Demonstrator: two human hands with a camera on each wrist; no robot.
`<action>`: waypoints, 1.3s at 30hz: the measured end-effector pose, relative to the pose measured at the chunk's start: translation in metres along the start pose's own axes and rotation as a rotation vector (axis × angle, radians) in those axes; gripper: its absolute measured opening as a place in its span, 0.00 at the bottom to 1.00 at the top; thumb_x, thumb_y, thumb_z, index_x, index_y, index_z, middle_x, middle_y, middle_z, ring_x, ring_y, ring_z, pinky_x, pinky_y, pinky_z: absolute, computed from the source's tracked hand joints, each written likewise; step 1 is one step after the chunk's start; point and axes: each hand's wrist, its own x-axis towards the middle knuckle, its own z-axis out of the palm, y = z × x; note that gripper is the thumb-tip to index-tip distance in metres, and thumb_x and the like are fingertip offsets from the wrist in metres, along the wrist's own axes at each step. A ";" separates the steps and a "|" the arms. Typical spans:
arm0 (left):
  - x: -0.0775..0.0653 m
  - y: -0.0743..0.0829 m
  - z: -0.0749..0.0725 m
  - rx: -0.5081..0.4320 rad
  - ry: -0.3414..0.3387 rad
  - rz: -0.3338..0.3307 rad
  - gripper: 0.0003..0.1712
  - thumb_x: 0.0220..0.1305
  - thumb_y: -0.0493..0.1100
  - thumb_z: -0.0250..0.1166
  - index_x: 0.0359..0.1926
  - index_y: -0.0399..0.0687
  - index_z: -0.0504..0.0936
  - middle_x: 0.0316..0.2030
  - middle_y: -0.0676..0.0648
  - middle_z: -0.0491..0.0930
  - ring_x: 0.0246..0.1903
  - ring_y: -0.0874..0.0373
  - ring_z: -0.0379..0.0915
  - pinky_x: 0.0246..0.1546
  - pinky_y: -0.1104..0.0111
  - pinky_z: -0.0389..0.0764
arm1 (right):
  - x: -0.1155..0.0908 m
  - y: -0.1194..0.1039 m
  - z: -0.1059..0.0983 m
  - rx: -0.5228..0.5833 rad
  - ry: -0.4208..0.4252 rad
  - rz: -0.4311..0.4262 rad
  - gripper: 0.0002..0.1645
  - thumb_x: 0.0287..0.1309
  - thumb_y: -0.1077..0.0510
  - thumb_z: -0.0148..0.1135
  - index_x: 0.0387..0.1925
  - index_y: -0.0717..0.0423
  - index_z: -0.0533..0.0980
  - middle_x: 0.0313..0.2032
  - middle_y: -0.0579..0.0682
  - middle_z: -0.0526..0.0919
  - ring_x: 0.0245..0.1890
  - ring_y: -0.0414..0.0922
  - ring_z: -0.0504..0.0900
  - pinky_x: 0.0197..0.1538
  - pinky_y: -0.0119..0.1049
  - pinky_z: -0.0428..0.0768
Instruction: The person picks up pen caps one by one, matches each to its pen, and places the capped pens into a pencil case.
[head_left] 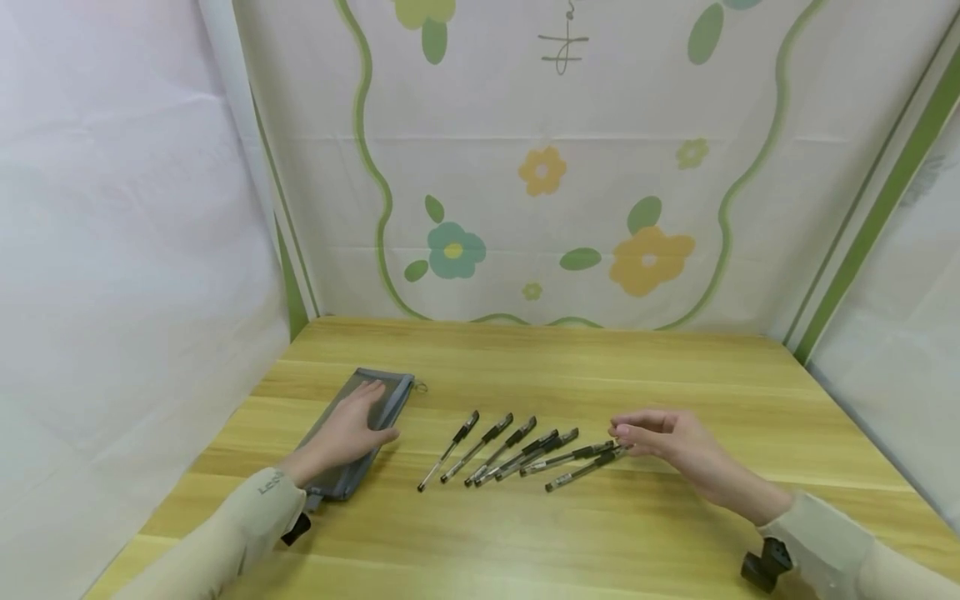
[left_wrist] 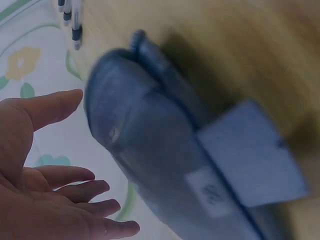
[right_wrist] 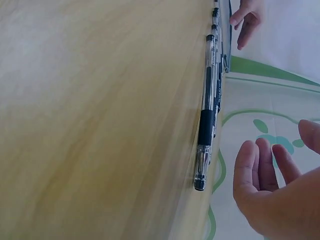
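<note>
A grey zippered mesh pouch point(head_left: 392, 404) lies on the left of the table, with a blue-grey flap point(left_wrist: 255, 155) and a small white label point(left_wrist: 210, 193) showing in the left wrist view. My left hand point(head_left: 347, 429) is over the pouch, its fingers spread and relaxed. Several clear pens with black caps and grips lie slanted in a row at mid-table. At the right end of that row, my right hand point(head_left: 678, 450) hovers by the capped end of the last pen point(head_left: 583, 469). In the right wrist view its loosely bent fingers point(right_wrist: 245, 167) are apart from the pen.
The wood-grain table point(head_left: 495, 550) reaches back to a white cloth point(head_left: 480, 183) printed with flowers and a green wavy border. White cloth walls stand at left and right. A small ring point(head_left: 421, 387) sticks out from the pouch's far corner.
</note>
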 end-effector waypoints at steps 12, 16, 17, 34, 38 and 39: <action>-0.007 -0.015 0.002 -0.035 0.019 -0.073 0.36 0.64 0.42 0.68 0.63 0.20 0.66 0.63 0.26 0.65 0.64 0.30 0.59 0.62 0.42 0.62 | 0.002 0.000 0.011 -0.025 -0.042 -0.078 0.27 0.61 0.57 0.68 0.57 0.68 0.75 0.54 0.65 0.79 0.54 0.57 0.79 0.55 0.43 0.77; -0.008 -0.015 0.001 -0.079 0.067 -0.135 0.26 0.65 0.39 0.65 0.57 0.21 0.74 0.54 0.27 0.76 0.25 0.47 0.79 0.37 0.56 0.82 | 0.004 -0.004 0.017 -0.050 -0.050 -0.076 0.29 0.60 0.56 0.69 0.58 0.69 0.74 0.54 0.63 0.80 0.53 0.51 0.80 0.54 0.35 0.77; -0.009 -0.015 0.001 -0.095 0.081 -0.149 0.23 0.65 0.37 0.64 0.55 0.22 0.76 0.46 0.29 0.80 0.16 0.53 0.72 0.27 0.61 0.80 | 0.004 -0.005 0.018 -0.054 -0.054 -0.076 0.30 0.60 0.56 0.69 0.58 0.69 0.74 0.54 0.63 0.79 0.53 0.50 0.80 0.54 0.35 0.77; -0.013 -0.018 -0.001 -0.266 0.248 -0.262 0.10 0.65 0.34 0.62 0.42 0.31 0.87 0.20 0.44 0.82 0.09 0.59 0.59 0.12 0.70 0.66 | 0.010 -0.002 0.034 -0.052 -0.089 -0.069 0.30 0.59 0.55 0.70 0.57 0.69 0.75 0.53 0.61 0.80 0.50 0.51 0.81 0.52 0.36 0.79; -0.014 -0.014 -0.005 -0.300 0.260 -0.296 0.11 0.65 0.35 0.62 0.42 0.31 0.86 0.28 0.39 0.85 0.10 0.59 0.60 0.16 0.68 0.69 | 0.010 -0.001 0.035 -0.042 -0.098 -0.063 0.29 0.59 0.55 0.69 0.57 0.69 0.75 0.54 0.62 0.80 0.51 0.51 0.80 0.52 0.36 0.79; -0.015 -0.013 -0.005 -0.303 0.263 -0.301 0.11 0.65 0.35 0.63 0.42 0.30 0.86 0.29 0.38 0.85 0.10 0.59 0.59 0.16 0.68 0.69 | 0.010 -0.001 0.035 -0.035 -0.101 -0.062 0.29 0.60 0.56 0.69 0.57 0.69 0.75 0.54 0.63 0.79 0.51 0.51 0.80 0.52 0.37 0.79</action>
